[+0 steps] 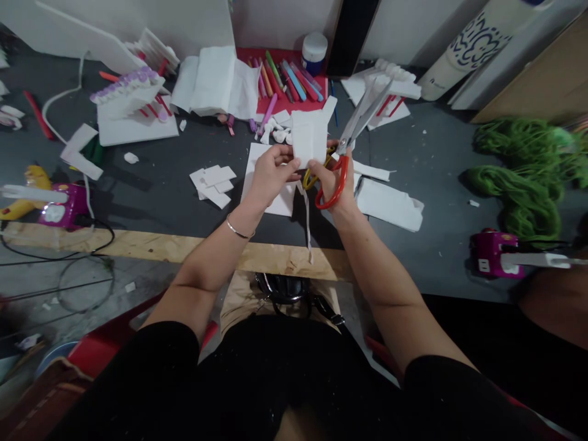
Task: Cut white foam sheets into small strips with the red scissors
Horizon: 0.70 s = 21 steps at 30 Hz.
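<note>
My right hand (334,182) grips a pair of long steel scissors (362,113) by the red handle (331,184), with the blades pointing up and away to the right. A yellow second handle (312,179) shows behind my fingers. My left hand (271,174) pinches a white foam piece (309,138) at its lower edge, just beside the scissors. A thin white strip (305,214) hangs below my hands. Under my left hand lies a white sheet (260,177) on the dark table (168,177). A bracelet circles my left wrist.
Several white foam offcuts (214,185) lie left of my hands, and a crumpled white sheet (388,205) lies to the right. Colored markers rest on a red card (285,76) at the back. Green yarn (519,177) and a magenta tool (493,254) sit at right.
</note>
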Motion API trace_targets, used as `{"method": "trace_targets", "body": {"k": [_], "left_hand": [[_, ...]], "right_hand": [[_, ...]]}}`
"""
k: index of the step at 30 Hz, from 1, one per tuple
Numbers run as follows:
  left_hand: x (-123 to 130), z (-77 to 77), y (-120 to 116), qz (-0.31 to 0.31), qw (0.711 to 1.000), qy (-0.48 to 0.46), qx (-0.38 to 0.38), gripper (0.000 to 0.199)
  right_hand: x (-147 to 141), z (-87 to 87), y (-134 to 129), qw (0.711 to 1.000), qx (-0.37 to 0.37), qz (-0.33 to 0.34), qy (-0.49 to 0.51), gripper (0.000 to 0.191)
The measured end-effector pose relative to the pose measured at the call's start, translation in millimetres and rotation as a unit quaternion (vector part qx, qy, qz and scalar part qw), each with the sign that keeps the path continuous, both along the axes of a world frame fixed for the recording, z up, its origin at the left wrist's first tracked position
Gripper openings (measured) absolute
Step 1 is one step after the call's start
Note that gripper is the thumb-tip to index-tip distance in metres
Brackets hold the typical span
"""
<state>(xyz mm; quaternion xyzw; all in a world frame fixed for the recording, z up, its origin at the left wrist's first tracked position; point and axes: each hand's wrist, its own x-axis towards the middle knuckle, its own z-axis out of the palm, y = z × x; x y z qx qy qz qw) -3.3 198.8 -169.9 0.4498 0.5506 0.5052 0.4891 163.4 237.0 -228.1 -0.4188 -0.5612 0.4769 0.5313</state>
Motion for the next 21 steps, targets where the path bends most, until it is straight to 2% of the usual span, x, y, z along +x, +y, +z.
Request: {"method": "trace_targets", "body": {"k": [5, 11, 16, 21], "left_hand": [[0, 5.7, -2, -0.01, 0.999, -0.03, 0.005, 0.014], [-2, 2.8, 0, -0.025, 0.998, -0.048, 0.018, 0.024], [0, 0.8, 0, -0.036, 0.998, -0.044, 0.037, 0.036], [2, 0.1, -1, -0.029, 0.999, -0.027, 0.032, 0.038]], "right_hand": [[-3, -4.9, 5, 0.999, -0.02, 0.016, 0.036, 0.07], [-6, 3.9, 2, 0.998, -0.016, 0.012, 0.06, 0.075], [-7, 7.9, -2, 0.998, 0.009, 0.005, 0.069, 0.07], [-2, 6.0, -1, 0.999, 0.045, -0.002, 0.017, 0.062]]}}
